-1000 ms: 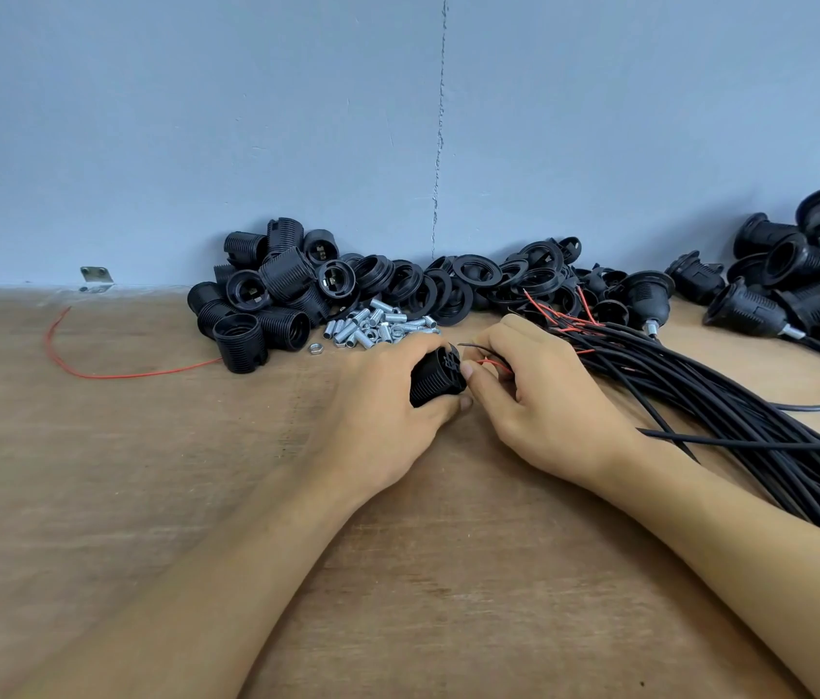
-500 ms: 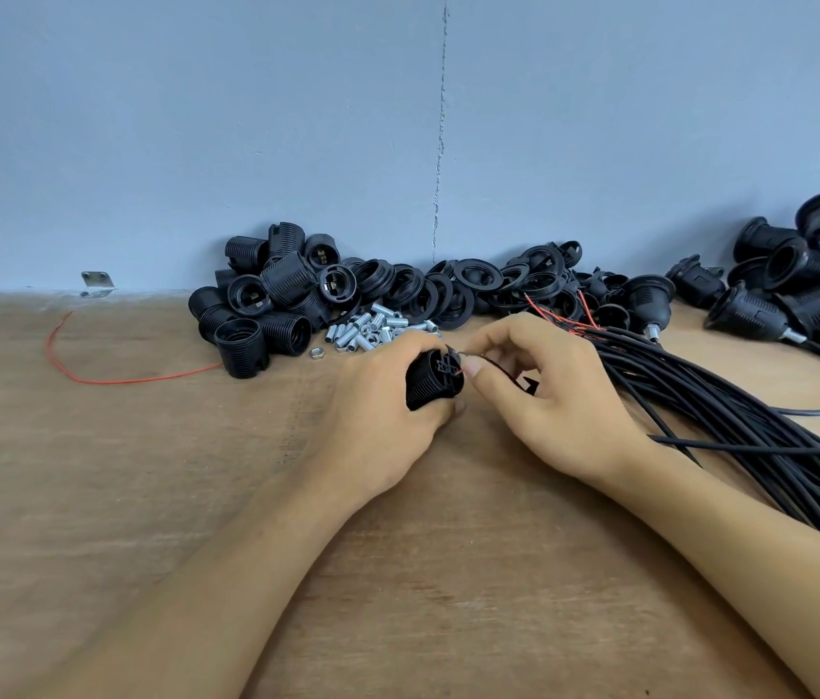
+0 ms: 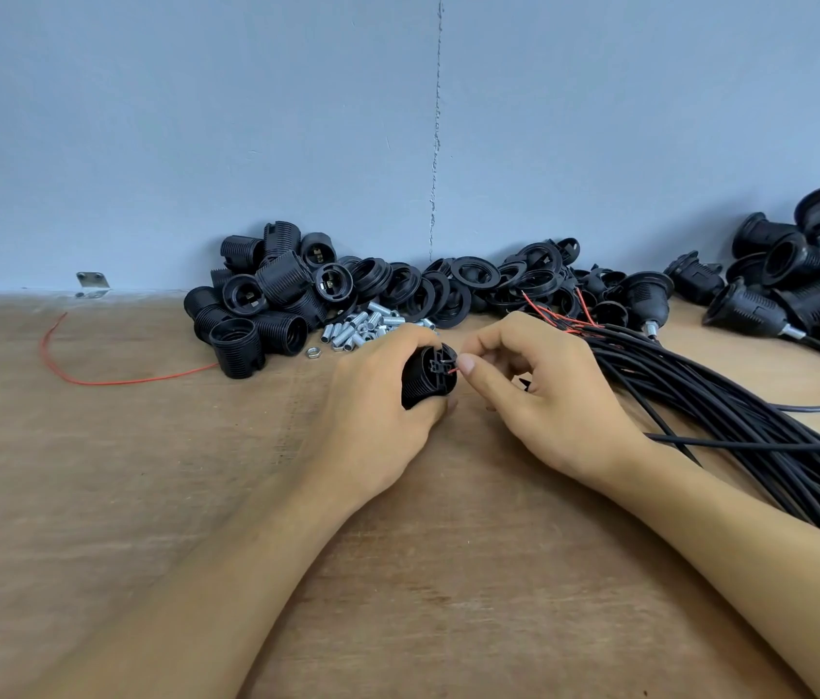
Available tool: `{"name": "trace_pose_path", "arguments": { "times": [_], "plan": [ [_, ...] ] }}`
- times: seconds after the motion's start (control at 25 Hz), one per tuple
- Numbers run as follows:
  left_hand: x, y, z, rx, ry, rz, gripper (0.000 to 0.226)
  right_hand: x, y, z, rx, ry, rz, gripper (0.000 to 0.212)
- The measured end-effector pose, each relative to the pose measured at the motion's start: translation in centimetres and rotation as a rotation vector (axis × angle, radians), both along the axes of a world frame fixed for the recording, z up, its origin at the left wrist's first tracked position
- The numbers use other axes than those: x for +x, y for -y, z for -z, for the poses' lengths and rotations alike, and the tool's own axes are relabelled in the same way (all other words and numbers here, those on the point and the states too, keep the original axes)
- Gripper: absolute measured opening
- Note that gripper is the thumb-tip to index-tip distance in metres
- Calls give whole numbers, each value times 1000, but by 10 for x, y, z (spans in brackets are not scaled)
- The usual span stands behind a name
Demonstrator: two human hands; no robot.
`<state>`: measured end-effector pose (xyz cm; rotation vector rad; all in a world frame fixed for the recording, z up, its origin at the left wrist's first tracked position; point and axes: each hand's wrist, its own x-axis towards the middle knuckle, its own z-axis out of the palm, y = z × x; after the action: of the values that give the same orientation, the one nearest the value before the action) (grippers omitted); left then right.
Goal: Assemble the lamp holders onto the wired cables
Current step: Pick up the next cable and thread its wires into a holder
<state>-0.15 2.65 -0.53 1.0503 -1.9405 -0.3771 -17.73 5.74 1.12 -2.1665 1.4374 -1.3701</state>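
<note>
L hand (image 3: 377, 396) has its fingers curled round the lamp holder (image 3: 425, 380), which sits about mid-bench, nearer the back edge than the front, terminal end turned toward the R hand (image 3: 554, 401). R hand's fingers (image 3: 466, 365) pinch the red lead (image 3: 454, 369) right at the terminal block. The tip looks at or just in a slot, can't tell how deep. To do this well, imo: keep the holder locked in the L grip so the slot doesn't roll, pinch the lead close to its tip so it won't buckle, line it up straight w/ the hole & push in one go, no stray strands left outside. Keep slack in the cable coming off the cable bundle (image 3: 751, 426) toward the right edge, so it doesn't tug the lead back out. Bench (image 3: 95, 522) also carries spare holders (image 3: 267, 310) & metal nipples (image 3: 362, 327) along the back edge, prob not needed yet. Vs 1 s ago: R hand has gone from flat-ish to arched, knuckles up, & the thin black lead that curved over to the holder then isn't visible there now. Vs 0.5 s ago hardly any change. L grip & holder spot approx the same throughout.
</note>
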Motion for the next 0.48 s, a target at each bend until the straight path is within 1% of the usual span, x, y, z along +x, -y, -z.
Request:
{"name": "trace_pose_path", "arguments": {
  "times": [0.08, 0.28, 0.48],
  "plan": [
    [0, 0, 0, -40, 29, -9, 39, 1, 0, 0, -17, -34, 7, 13],
    [0, 3, 2, -86, 76, -25, 32, 1, -1, 1, -45, -68, 11, 11],
    [0, 3, 3, -117, 78, -36, 35, 1, 2, 4, -75, -92, 17, 9]
  ]
}}
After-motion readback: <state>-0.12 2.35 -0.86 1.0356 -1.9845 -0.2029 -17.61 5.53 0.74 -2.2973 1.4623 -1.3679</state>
